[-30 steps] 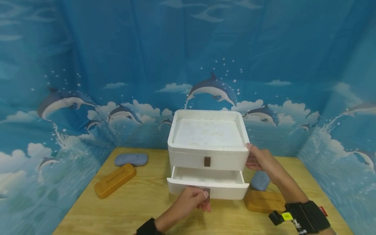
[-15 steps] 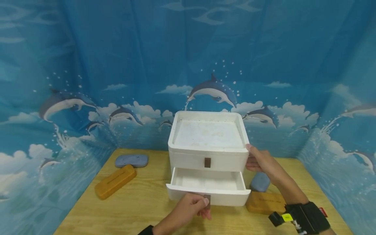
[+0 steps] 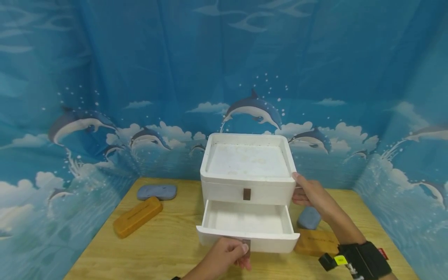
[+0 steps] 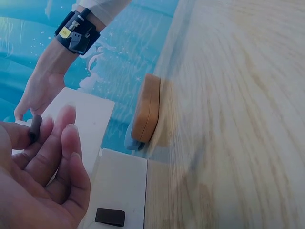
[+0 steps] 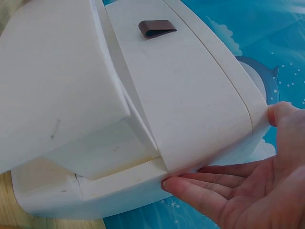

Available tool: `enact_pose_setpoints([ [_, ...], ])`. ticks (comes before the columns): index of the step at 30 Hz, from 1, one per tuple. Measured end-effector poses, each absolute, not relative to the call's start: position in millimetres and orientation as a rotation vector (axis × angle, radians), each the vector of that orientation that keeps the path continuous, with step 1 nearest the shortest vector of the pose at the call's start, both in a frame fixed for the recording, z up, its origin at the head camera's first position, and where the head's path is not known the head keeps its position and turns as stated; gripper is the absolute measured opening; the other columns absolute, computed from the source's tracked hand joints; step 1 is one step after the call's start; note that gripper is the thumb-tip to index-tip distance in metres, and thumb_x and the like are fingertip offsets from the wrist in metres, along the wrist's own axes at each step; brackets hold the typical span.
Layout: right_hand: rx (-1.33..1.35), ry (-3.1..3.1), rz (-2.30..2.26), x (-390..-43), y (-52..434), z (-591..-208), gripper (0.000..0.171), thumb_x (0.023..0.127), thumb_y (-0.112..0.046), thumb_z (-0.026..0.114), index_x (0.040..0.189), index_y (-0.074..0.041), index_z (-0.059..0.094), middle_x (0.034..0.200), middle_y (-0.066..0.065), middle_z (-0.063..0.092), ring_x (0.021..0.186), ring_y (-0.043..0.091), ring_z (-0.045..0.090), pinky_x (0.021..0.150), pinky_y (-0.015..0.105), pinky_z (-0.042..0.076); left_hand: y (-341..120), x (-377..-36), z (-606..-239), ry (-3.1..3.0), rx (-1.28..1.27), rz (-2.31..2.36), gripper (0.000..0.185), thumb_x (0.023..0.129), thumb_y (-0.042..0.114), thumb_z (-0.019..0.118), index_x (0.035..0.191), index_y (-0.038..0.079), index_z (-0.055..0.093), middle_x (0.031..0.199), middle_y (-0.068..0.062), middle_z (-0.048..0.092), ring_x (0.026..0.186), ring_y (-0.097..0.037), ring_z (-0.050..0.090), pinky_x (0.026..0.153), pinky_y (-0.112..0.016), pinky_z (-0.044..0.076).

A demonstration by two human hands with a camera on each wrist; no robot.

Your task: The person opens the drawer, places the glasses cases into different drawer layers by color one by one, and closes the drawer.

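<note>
A white two-drawer box stands at the middle of the wooden table. Its lower drawer is pulled out and shows an empty white inside. My left hand pinches the brown tab on the lower drawer's front; in the left wrist view the tab sits between thumb and fingers. My right hand rests with straight fingers against the box's right side, thumb at the front corner. The upper drawer is closed, and its brown tab is free.
An orange block and a blue-grey pad lie left of the box. Another orange block and blue-grey pad lie right of it, under my right forearm. A blue dolphin backdrop closes off the table's back and sides.
My left hand has drawn the lower drawer further out toward me. The right hand has stayed on the box's right side.
</note>
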State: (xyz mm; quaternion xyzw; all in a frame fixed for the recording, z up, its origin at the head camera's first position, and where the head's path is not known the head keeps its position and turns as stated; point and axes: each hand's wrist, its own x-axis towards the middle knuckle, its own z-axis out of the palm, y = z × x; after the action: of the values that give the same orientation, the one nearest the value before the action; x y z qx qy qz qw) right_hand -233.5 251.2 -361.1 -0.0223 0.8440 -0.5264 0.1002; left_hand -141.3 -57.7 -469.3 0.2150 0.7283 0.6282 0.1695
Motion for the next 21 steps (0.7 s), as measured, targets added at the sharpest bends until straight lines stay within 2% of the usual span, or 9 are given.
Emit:
enact_pose_setpoints([
  [11, -0.068, 2.497, -1.549, -232.3, 249.5, -361.4, 0.091, 0.106, -0.067, 0.035, 0.156, 0.008, 0.035, 0.145, 0.034, 0.055, 0.123, 0.039, 0.069, 0.091, 0.041, 0.062, -60.0, -132.6, -469.3, 1.983, 0.577, 1.811, 0.037, 0.104, 0.026, 0.059, 0.088, -0.005, 0.074, 0.085, -0.027, 0.076, 0.071, -0.005, 0.067, 0.072, -0.025, 0.058],
  [21, -0.122, 2.483, -1.549, -233.1, 253.6, -362.1, 0.09, 0.108, -0.063, 0.031, 0.156, 0.013, 0.031, 0.144, 0.037, 0.055, 0.121, 0.039, 0.07, 0.092, 0.042, 0.061, -63.1, -123.3, -469.7, 1.917, 0.628, 1.823, 0.041, 0.105, 0.026, 0.058, 0.092, -0.01, 0.073, 0.089, -0.035, 0.073, 0.072, -0.002, 0.069, 0.073, -0.023, 0.058],
])
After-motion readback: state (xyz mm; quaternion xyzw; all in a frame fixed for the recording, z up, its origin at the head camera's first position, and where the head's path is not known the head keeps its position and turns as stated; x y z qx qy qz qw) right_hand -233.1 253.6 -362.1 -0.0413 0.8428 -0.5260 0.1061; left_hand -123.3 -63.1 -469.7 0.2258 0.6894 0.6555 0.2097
